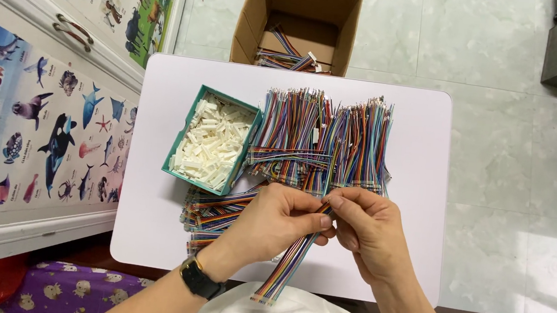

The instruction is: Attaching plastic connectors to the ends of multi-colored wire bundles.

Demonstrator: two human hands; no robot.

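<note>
- Two hands meet at lower centre of frame; left hand [273,219] and right hand [369,230] both pinch one multicoloured ribbon cable [291,260] near its upper end.
- Left hand: fingers curled round the cable, thumb pressed on it; black wristwatch [201,278] on the wrist. Right hand: thumb and forefinger clamped on the cable tip, other fingers loosely bent.
- Cable runs down and left from the fingertips, free end hanging off the near edge of the white table [154,219].
- Step, as I judge it: working the cable's end, likely readying it for a connector; tip itself hidden by fingers.
- Next move likely calls for a fine, steady pinch and aligning the wire tips.
- Heap of cut cable bundles [323,140] just above the hands; more under the left wrist.
- Teal tray [185,129] of white plastic connectors [213,141] left of centre, apart from the hands.
- Cardboard box [249,22] top centre, on the floor.
</note>
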